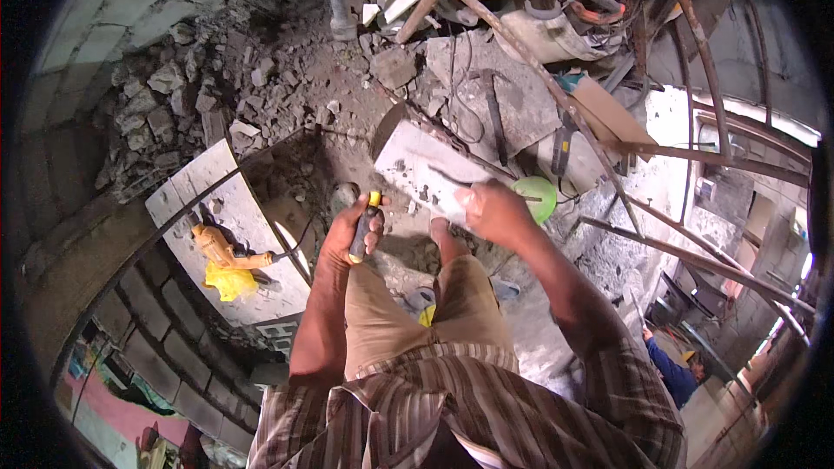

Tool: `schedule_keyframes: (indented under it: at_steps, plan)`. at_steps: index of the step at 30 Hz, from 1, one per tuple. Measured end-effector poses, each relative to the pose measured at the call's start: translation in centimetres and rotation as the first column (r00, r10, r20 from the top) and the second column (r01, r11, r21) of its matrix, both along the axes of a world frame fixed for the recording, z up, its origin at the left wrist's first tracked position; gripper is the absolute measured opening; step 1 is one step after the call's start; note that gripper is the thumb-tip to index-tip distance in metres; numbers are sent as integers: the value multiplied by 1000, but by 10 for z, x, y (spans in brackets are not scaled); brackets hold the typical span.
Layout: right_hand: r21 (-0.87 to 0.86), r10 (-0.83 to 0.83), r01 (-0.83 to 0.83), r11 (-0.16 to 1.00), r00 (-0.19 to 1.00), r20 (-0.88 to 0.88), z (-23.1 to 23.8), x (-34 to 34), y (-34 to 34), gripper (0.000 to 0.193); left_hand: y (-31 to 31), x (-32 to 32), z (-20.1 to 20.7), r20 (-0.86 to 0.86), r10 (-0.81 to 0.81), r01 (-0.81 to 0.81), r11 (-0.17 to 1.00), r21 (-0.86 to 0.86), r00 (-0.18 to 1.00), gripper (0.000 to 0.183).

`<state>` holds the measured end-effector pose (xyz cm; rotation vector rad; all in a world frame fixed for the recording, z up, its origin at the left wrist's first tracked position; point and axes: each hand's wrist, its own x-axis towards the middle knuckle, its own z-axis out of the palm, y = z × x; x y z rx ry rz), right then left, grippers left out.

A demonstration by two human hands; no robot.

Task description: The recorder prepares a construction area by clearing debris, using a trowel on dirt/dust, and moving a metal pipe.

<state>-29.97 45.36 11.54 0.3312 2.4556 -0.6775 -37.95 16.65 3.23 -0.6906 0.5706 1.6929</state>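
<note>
My left hand [356, 230] is closed round a black-and-yellow tool handle [365, 230]; no shaft or blade shows. Over a white, dark-spotted board [417, 161], my right hand [499, 213] is closed with its fingers curled. A thin dark line lies by its fingertips, and I cannot tell whether it is a held rod or a shadow. Just right of that hand is a light-green round object [536, 199], partly covered. A hammer [495, 117] with a long dark handle lies beyond the board.
An orange power tool [221, 247] and a yellow bag [230, 280] lie on a white panel [187, 200] at left. Broken rubble [165, 95] covers the far ground. Rusty poles [556, 95] cross the right side. A person in blue [673, 369] is at lower right.
</note>
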Motion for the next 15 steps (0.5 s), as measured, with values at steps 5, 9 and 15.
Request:
schedule_keyframes:
  at_steps: [5, 9, 15]
  plan:
    - [9, -409, 409, 912, 912, 1, -15, -36, 34, 28, 16, -1, 3, -7, -7, 8, 990, 138, 1000, 46]
    - [-57, -239, 237, 970, 970, -32, 0, -14, 3, 36, 14, -14, 2, 20, 39, -39, 999, -3, 999, 47]
    - [-48, -447, 444, 895, 890, -95, -1, -17, 72, 59, 30, -17, -14, -664, -604, -43, 724, -688, 441, 31]
